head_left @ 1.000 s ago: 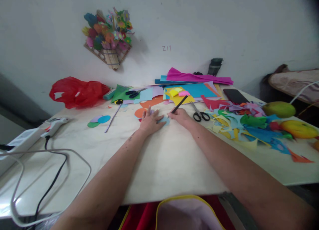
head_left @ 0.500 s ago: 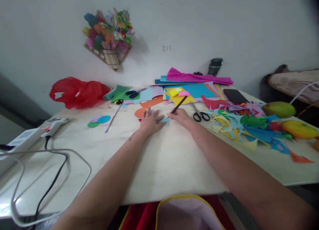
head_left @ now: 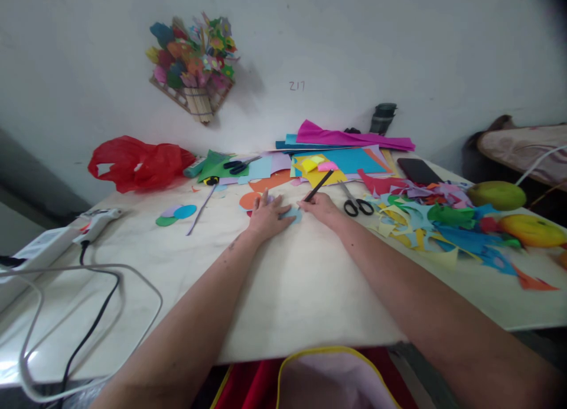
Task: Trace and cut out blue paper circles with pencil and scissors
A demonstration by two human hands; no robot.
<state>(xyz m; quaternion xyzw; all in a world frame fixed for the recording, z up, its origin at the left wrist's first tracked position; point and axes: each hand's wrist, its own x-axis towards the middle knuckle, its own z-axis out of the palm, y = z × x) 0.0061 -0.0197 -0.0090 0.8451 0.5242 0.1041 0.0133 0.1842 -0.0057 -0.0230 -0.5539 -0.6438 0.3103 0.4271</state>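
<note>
My left hand (head_left: 267,215) lies flat with its fingers apart, its fingertips on a light blue paper circle (head_left: 296,216) on the table. An orange paper circle (head_left: 248,202) shows just left of that hand, partly covered by it. In my right hand (head_left: 324,209) is a dark pencil (head_left: 319,185), pinched near its tip and slanting up to the right. Its point is at the edge of the light blue circle. A pair of black-handled scissors (head_left: 358,206) rests to the right of my right hand.
Paper scraps (head_left: 411,220) and mangoes (head_left: 496,195) lie on the right, a phone (head_left: 419,171) behind. Coloured sheets (head_left: 354,161) are stacked at the back. On the left are paper circles (head_left: 185,212), a red plastic bag (head_left: 142,164), a glue gun (head_left: 95,225) and loose cables (head_left: 133,270).
</note>
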